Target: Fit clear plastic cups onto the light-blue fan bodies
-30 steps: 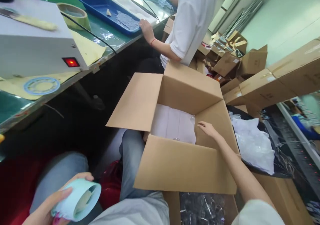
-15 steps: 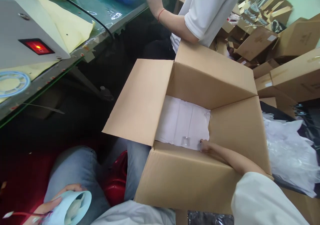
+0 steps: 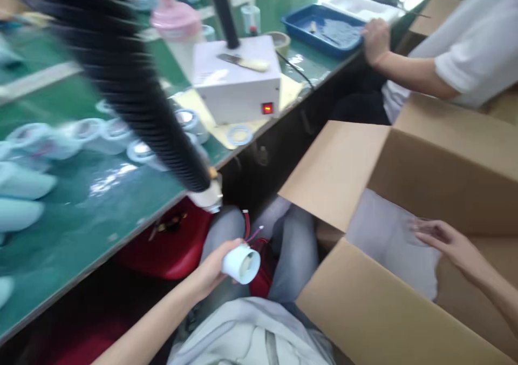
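My left hand (image 3: 220,259) is wrapped round a light-blue plastic cylinder (image 3: 242,265) above my lap. Its open end faces me, with something pale inside, and thin red and purple wires (image 3: 254,234) with white plugs stick out beyond it. Inside the open cardboard box (image 3: 408,305), my right hand (image 3: 443,238) has its thumb and forefinger pinched on a small clear plastic piece (image 3: 409,231), blurred by motion. Under that hand, a white sheet (image 3: 380,246) covers part of the box bottom.
A black ribbed hose (image 3: 162,100) hangs in front of the green bench (image 3: 105,208), which bears several light-blue cylinders (image 3: 24,180). A white machine (image 3: 243,95) with a lit red switch stands near a blue tray (image 3: 324,30). A co-worker's arm (image 3: 408,73) rests past the box.
My head view has swung left, bringing the hose and bench into sight. My right hand has lifted from the box bottom with a clear piece. The cylinder stays in my left hand.
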Motion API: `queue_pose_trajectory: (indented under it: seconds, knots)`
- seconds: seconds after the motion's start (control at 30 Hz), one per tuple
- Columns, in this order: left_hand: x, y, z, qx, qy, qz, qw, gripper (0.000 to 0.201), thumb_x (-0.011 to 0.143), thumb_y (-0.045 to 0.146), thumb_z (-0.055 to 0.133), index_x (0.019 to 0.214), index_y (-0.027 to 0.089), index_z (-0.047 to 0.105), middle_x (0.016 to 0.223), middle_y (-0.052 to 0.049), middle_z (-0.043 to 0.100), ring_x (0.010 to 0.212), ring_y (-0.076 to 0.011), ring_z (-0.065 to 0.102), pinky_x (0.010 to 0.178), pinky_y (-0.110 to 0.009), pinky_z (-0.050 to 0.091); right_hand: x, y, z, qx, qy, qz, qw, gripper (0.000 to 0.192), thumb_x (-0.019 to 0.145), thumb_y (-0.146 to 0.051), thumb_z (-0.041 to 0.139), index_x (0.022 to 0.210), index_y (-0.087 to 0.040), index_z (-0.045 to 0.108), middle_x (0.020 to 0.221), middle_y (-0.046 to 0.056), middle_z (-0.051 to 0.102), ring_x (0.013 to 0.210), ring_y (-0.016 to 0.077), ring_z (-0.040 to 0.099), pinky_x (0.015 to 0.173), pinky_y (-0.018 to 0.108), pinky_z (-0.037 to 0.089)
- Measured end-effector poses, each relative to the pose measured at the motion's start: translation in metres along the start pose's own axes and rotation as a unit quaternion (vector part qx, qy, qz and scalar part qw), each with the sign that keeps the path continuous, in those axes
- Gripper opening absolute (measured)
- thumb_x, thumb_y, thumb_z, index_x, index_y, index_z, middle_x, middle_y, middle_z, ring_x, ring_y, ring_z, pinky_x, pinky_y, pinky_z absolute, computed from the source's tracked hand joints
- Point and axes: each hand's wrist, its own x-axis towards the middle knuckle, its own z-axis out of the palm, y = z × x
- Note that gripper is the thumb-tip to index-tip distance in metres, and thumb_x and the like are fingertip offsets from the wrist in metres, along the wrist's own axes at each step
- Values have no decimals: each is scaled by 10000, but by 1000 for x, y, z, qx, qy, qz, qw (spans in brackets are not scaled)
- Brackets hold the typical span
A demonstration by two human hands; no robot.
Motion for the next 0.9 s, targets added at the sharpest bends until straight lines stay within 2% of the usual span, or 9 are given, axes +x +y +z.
queue_pose_trajectory:
  seconds: [0.1, 0.2, 0.23, 0.3, 0.43, 0.57, 0.63, 0.8, 0.9]
  knots:
    - [-8, 1, 2, 9, -13, 50, 999, 393, 746, 524, 639, 816, 142, 581, 722, -34, 637, 549, -111, 546, 430, -189, 393, -44, -90, 24, 19, 8, -228, 973, 326, 855, -494, 591, 1112, -311, 673, 1204, 146, 694, 1077, 335, 674, 808, 445, 560]
    - [-22, 2, -2, 47, -49, 83, 994, 370, 781, 491, 596, 878, 134, 621, 796, -66, 671, 505, -108, 514, 349, -181, 274, -107, -183, 82, -113, -23, -489, 865, 445, 886, -325, 604, 1330, -312, 585, 1263, 123, 659, 1008, 305, 693, 741, 414, 589]
    - [-29, 4, -3, 65, -58, 96, 992, 347, 798, 465, 590, 881, 131, 639, 805, -65, 673, 506, -104, 502, 353, -182, 266, -122, -208, 104, -154, 6, -546, 823, 450, 884, -246, 595, 1331, -296, 591, 1250, 138, 664, 958, 302, 695, 697, 407, 589]
    - [-46, 7, -6, 100, -65, 128, 985, 260, 810, 385, 622, 862, 137, 681, 832, -53, 667, 588, -111, 522, 432, -189, 353, -139, -246, 142, -218, 38, -581, 783, 482, 848, -108, 572, 1305, -250, 622, 1267, 169, 653, 934, 322, 685, 663, 417, 587]
    - [-81, 9, -16, 238, -3, 286, 928, 153, 848, 312, 669, 922, 195, 734, 978, -42, 596, 923, -174, 563, 880, -297, 470, -141, -277, 173, -211, -39, -577, 788, 271, 769, -9, 610, 921, -203, 723, 1281, 154, 643, 1038, 342, 657, 701, 413, 598]
    - [-96, -5, -31, 313, 91, 401, 856, 512, 725, 481, 809, 1176, 269, 690, 1018, -50, 522, 965, -221, 563, 907, -390, 493, -149, -287, 173, -42, -210, -478, 852, 48, 840, -203, 672, 795, -217, 674, 1237, 91, 621, 1066, 274, 650, 798, 382, 587]
    - [-94, -13, -39, 303, 102, 432, 843, 666, 593, 521, 881, 1185, 276, 697, 1078, -68, 510, 1023, -248, 564, 953, -433, 501, -156, -291, 174, 33, -230, -423, 876, 200, 922, -308, 592, 772, -220, 691, 1170, 87, 619, 1040, 251, 652, 807, 369, 571]
    - [-87, -19, -51, 341, 31, 465, 817, 723, 589, 468, 900, 1251, 298, 665, 1416, -135, 466, 1283, -349, 505, 1104, -533, 401, -162, -298, 179, 174, -247, -289, 908, 297, 858, -387, 675, 623, -207, 694, 1006, 76, 651, 933, 228, 649, 687, 295, 546]
    - [-93, -13, -50, 315, -30, 454, 833, 712, 674, 388, 868, 1329, 304, 602, 1382, -119, 563, 1286, -327, 531, 1063, -474, 451, -158, -298, 178, 253, -262, -238, 900, 323, 821, -381, 735, 556, -202, 683, 976, 66, 694, 927, 223, 663, 730, 301, 559]
